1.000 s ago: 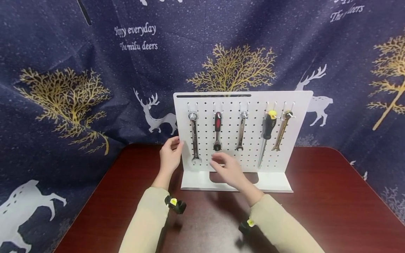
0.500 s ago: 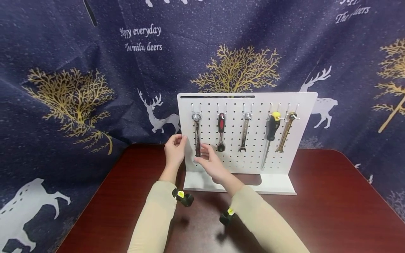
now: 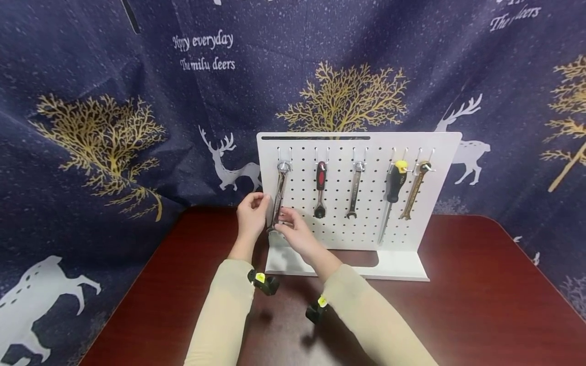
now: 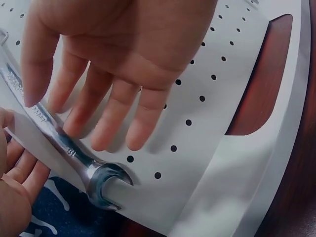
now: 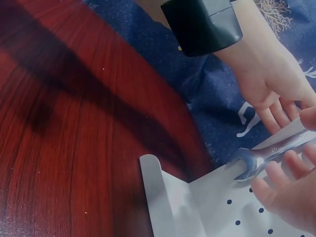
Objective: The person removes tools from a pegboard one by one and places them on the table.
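Observation:
Leftmost on the white pegboard [image 3: 334, 229] hangs a combination wrench [image 3: 279, 195], its ring end on a hook and its lower end slanted left. My right hand [image 3: 297, 234] pinches its lower shaft between thumb and fingers. In the left wrist view the right thumb lies over the wrench [image 4: 74, 153], and the other fingers stretch out beside it. My left hand [image 3: 251, 216] grips the pegboard's left edge, with its fingers partly hidden behind the board. The right wrist view shows the wrench's open jaw end [image 5: 244, 163] near the board's edge.
Along the board hang a red-and-black ratchet [image 3: 321, 185], a smaller wrench [image 3: 354, 193], a yellow-and-black screwdriver [image 3: 394, 188] and a brass-coloured wrench [image 3: 414, 195]. The board's base [image 3: 398, 267] stands on a dark red table [image 3: 471, 290]. A blue patterned cloth [image 3: 183, 168] hangs behind.
My right hand has moved left from below the ratchet to the leftmost wrench. The wrench's lower end has swung left. My left hand stays at the board's edge.

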The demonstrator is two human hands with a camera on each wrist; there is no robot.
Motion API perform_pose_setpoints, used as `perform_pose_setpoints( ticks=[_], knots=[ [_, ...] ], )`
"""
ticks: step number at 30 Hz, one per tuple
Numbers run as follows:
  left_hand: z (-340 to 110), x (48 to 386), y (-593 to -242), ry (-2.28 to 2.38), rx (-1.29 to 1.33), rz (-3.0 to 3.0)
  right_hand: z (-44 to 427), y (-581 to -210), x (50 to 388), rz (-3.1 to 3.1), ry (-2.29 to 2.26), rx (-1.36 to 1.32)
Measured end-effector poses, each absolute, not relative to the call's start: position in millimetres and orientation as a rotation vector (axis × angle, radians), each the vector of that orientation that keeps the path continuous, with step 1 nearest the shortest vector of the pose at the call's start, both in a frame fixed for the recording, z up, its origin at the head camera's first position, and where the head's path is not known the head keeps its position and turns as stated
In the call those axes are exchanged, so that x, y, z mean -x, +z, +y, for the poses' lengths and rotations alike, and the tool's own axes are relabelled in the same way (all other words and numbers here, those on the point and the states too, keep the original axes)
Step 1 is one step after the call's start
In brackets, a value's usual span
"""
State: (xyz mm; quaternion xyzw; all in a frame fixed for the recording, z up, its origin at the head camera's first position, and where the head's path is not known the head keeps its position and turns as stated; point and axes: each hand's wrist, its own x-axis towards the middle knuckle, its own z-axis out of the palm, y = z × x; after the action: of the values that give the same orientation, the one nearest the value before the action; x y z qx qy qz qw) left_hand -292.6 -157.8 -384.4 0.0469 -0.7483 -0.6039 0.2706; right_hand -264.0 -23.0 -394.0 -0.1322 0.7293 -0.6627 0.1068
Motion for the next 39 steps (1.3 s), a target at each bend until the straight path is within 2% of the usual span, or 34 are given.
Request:
perform_pose_setpoints(
  ticks=[7,19,32,39],
  knots=[
    [-162.5,295.4,-384.1,-1.655,-0.125,-2.045,-24.7,-399.3,264.8,2.184,-1.933,0.393],
    [-162.8,294.4,-384.7,-1.673,-0.137,-2.065,-8.0,-429.0,244.9,2.300,-1.892,0.641],
    [-163.6,294.8,-381.7,-1.697,-0.098,-2.045,5.1,-405.9,224.1,2.207,-1.960,0.712],
    [-163.8,293.9,-380.5,-1.712,-0.099,-2.050,8.3,-396.6,216.1,1.945,-2.056,0.722]
  ],
)
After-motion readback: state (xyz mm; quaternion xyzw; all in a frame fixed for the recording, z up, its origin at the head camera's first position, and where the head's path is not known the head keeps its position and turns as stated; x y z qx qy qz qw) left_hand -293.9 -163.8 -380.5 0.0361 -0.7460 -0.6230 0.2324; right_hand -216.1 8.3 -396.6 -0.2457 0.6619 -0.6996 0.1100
